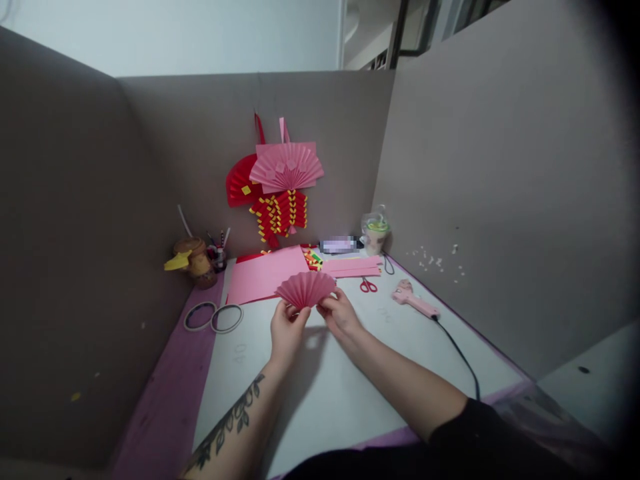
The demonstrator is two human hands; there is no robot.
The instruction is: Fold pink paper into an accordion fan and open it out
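A small pleated pink paper fan (305, 288) is spread open above the white work surface (350, 393). My left hand (286, 328) pinches its lower left corner. At the lower right corner, my right hand (339, 313) grips the fan from the other side. Both hands hold it up off the table, with its shadow falling beneath. Flat pink paper sheets (260, 275) lie just behind the fan.
Two tape rolls (214, 317) lie at the left. Red scissors (369, 285), pink paper strips (353, 267) and a pink glue gun (415, 301) with a black cord lie at the right. Finished red and pink fan decorations (280, 187) hang on the back partition. A pen cup (217, 257) and a plastic cup (375, 232) stand at the back.
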